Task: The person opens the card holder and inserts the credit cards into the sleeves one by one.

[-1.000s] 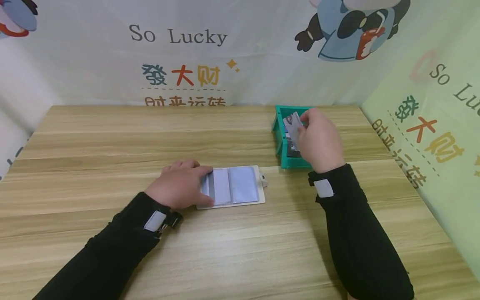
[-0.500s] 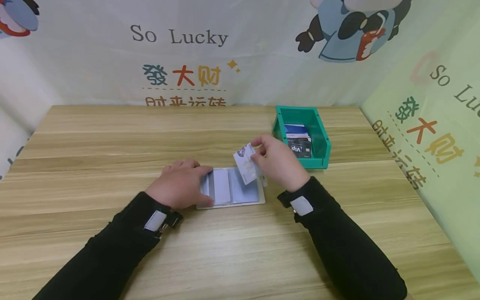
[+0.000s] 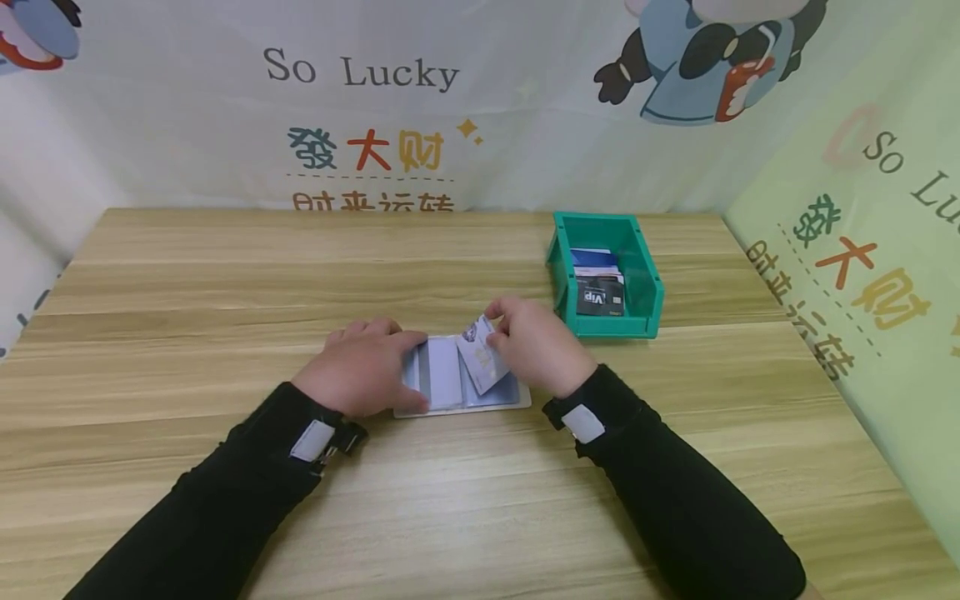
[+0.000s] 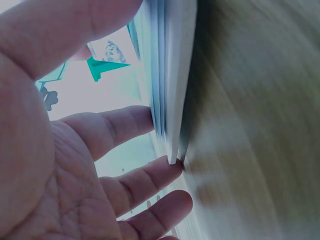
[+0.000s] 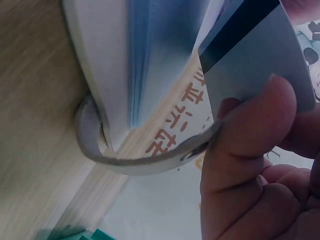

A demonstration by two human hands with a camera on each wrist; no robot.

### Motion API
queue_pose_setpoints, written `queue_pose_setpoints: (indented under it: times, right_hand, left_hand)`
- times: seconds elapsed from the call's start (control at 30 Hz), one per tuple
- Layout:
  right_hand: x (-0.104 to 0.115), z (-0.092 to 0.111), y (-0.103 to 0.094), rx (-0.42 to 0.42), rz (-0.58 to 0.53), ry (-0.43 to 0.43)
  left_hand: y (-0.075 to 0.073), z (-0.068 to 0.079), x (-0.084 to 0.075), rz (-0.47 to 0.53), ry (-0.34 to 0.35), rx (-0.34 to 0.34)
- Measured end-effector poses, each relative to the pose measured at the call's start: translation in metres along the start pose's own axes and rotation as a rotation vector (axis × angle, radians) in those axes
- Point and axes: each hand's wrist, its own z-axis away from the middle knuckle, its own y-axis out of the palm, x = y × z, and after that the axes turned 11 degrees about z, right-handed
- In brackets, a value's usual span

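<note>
A small card holder [image 3: 444,375] with clear pages lies open on the wooden table. My left hand [image 3: 363,367] rests over its left end, thumb and index finger spread on the pages near opposite edges. In the left wrist view, the middle fingertip [image 4: 172,167] touches a corner of the white cover [image 4: 180,75]. A pale card [image 3: 482,357] with a printed picture is pinched between my right hand's [image 3: 543,343] thumb and fingers, tilted over the right page. The right wrist view shows the card's [image 5: 260,60] back with a dark stripe, and a strap [image 5: 145,165] off the holder's edge.
A green bin [image 3: 651,279] stands at the back right, holding several cards, with a black "Vip" card [image 3: 600,297] on top. A printed cloth [image 3: 375,100] hangs behind the table [image 3: 262,275], and another stretch runs along the right side.
My right hand has lifted a card out of the green bin and carried it left and down, over the holder's right page. My left hand has stayed on the holder.
</note>
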Motion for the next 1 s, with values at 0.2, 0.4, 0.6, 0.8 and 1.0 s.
queue_pose_setpoints:
  times: [0.2, 0.4, 0.6, 0.8, 1.0]
  right_hand:
    - [0.0015, 0.0006, 0.0019, 0.02, -0.004, 0.003]
    - [0.0017, -0.0002, 0.0034, 0.019, 0.031, 0.028]
    - [0.0037, -0.0014, 0.007, 0.039, 0.052, 0.027]
    - [0.0036, -0.0017, 0.0071, 0.034, 0.082, 0.039]
    - [0.0038, -0.0025, 0.0097, 0.034, 0.07, 0.038]
  left_hand:
    - [-0.0001, -0.0002, -0.001, 0.003, -0.005, 0.002]
    - [0.0003, -0.0004, -0.0018, 0.006, -0.009, 0.001]
    - [0.0008, -0.0003, -0.0016, 0.002, -0.011, -0.002]
    - [0.0012, -0.0001, -0.0016, 0.0, -0.004, -0.01]
    - [0.0021, -0.0012, -0.0004, 0.001, -0.007, -0.008]
